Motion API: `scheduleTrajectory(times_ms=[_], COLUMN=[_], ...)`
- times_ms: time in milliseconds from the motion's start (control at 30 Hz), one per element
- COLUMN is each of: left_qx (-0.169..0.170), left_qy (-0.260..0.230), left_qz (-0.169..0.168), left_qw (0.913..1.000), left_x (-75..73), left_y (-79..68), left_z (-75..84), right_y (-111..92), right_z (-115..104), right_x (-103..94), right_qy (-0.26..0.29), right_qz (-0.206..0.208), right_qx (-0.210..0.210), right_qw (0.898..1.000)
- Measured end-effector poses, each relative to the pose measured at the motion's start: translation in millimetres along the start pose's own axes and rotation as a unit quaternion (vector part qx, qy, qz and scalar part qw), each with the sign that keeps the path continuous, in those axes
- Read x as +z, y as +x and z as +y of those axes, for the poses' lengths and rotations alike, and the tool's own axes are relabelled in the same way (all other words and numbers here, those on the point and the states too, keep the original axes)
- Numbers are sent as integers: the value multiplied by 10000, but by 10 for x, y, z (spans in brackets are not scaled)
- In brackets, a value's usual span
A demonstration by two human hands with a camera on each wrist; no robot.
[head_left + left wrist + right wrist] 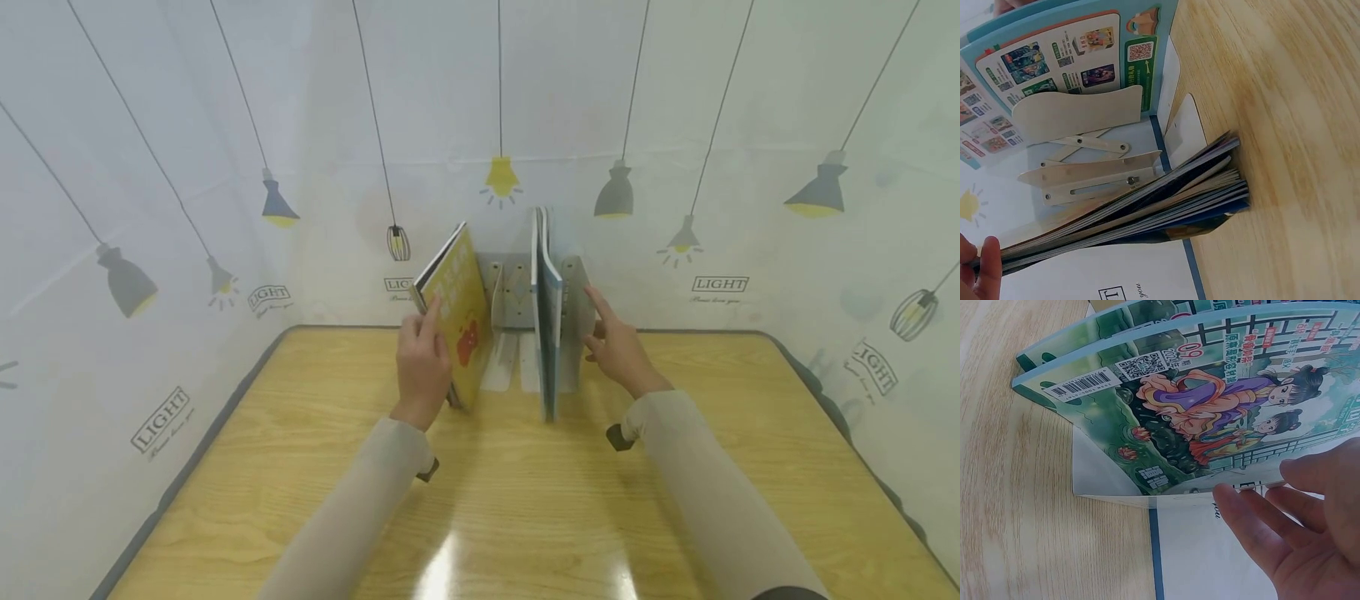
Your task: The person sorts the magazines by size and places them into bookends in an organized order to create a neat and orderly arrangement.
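Observation:
My left hand (423,367) holds a leaning bundle of thin books (1129,212), with a finger over the near edge of the yellow cover (468,321). The bundle tilts left, its lower end at the tabletop. To its right stands a pale metal extendable bookend (517,292), its crossed links visible between upright plates. Two green-blue magazines (1191,419) stand upright between the bookend's plates on the right. My right hand (622,346) is at the outer right plate (579,308), fingertips touching it, fingers slightly bent. The left thumb is hidden in the head view.
The wooden table (495,500) extends in front of the bookend and to both sides. Behind and beside it hangs a white cloth (450,100) printed with lamps. A dark band (247,392) edges the tabletop.

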State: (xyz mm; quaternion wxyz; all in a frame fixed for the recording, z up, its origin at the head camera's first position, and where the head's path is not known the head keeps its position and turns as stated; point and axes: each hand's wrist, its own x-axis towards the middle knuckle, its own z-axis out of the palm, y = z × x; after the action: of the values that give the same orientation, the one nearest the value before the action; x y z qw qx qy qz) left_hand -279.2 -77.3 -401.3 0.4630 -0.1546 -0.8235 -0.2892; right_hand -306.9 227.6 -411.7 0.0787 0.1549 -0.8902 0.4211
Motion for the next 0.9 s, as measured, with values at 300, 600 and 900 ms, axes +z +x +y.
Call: scheduleTrajectory(times_ms=[300, 600, 900], left_qx=[14, 238, 278], left_qy=[-271, -532, -1072], left_qz=[66, 140, 15], left_qw=[9996, 9982, 9938], left_x=[21, -14, -52], left_y=[-24, -66, -82], left_z=[-64, -86, -100], right_y=[8, 8, -29], right_z=[-23, -42, -28], right_x=[10, 7, -23], right_qy=[31, -16, 96], right_qz=[-39, -57, -159], right_qx=[9, -14, 107], right_qw=[10000, 10000, 9998])
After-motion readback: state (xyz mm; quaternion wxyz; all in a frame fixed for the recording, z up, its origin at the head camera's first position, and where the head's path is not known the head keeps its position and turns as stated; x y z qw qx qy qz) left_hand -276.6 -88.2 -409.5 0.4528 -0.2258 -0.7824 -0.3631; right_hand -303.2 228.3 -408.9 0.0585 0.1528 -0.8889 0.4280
